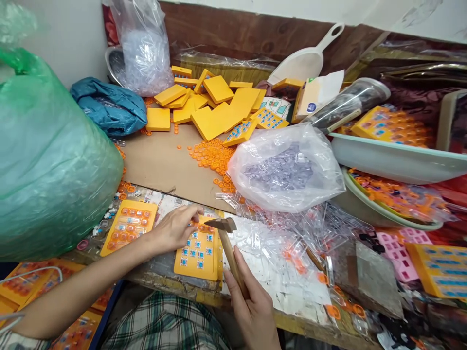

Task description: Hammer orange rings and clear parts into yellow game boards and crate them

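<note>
While the right hand (251, 304) at the lower centre is wrapped around a hammer (231, 253), its head over the upper right edge of a yellow panel (189, 271), the left hand (173, 231) rests bent fingers at that panel's top; whether they pinch anything cannot be told. The yellow panel lies in the lower middle of the frame and looks barely begun: orange caps (207, 227) show at its top, while the blue-centred squares (200, 265) below are uncapped. To its left, a second panel (109, 248) seems finished, its rows largely covered in orange. Loose orange rings (215, 155) lie heaped near the centre, and more panels (219, 114) are piled at the upper centre
</note>
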### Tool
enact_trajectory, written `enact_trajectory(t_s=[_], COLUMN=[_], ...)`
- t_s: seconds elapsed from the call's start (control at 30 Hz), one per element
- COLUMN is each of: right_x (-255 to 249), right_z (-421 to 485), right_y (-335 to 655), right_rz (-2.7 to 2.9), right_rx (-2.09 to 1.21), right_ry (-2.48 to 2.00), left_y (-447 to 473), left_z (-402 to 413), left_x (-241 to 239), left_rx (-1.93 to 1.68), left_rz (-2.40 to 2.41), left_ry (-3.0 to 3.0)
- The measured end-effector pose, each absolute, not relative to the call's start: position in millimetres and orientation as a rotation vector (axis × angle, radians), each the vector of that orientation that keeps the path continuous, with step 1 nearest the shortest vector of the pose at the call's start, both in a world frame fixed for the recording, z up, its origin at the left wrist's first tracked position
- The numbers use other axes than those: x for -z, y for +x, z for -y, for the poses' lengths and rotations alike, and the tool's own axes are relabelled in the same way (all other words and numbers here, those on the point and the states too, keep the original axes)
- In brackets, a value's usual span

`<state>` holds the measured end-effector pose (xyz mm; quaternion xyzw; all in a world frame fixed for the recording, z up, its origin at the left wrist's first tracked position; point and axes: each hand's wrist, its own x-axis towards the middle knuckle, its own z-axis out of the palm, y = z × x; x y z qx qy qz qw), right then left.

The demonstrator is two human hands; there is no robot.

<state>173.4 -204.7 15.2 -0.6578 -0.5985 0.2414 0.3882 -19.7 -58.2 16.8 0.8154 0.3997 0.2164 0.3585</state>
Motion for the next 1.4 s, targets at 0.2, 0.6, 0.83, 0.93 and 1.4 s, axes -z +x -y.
enact_trajectory(t_s=[0.2,0.6,0.83,0.93,1.4], right_x=[-31.7,-2.1,2.6,-1.3,-4.2], right_z=[199.0,205.9,206.0,204.7,209.9], right_y=[167.4,170.7,172.6,171.9,170.8], right_rz=[1.781,0.937,0.614,0.585,0.890], right_rx=[-0.469,-0.924,-1.114,-1.128,-0.998], right_ry=[-1.562,-1.794,-1.733,-1.718,-1.753], left_y=[-19.5,3.0,62.2,56.9,-13.5], left_z=[62.6,-13.4,-59.7,-57.5,19.3], left_x=[-4.1,-19.9,-3.7,0.1,-23.4], left_rx=[-0.620,-0.584,-0.525,-0.457,-0.517], left_rz=[-1.050,-1.118,-1.025,-1.016,-1.036], left_ry=[2.046,2.176,2.347,2.354,2.197])
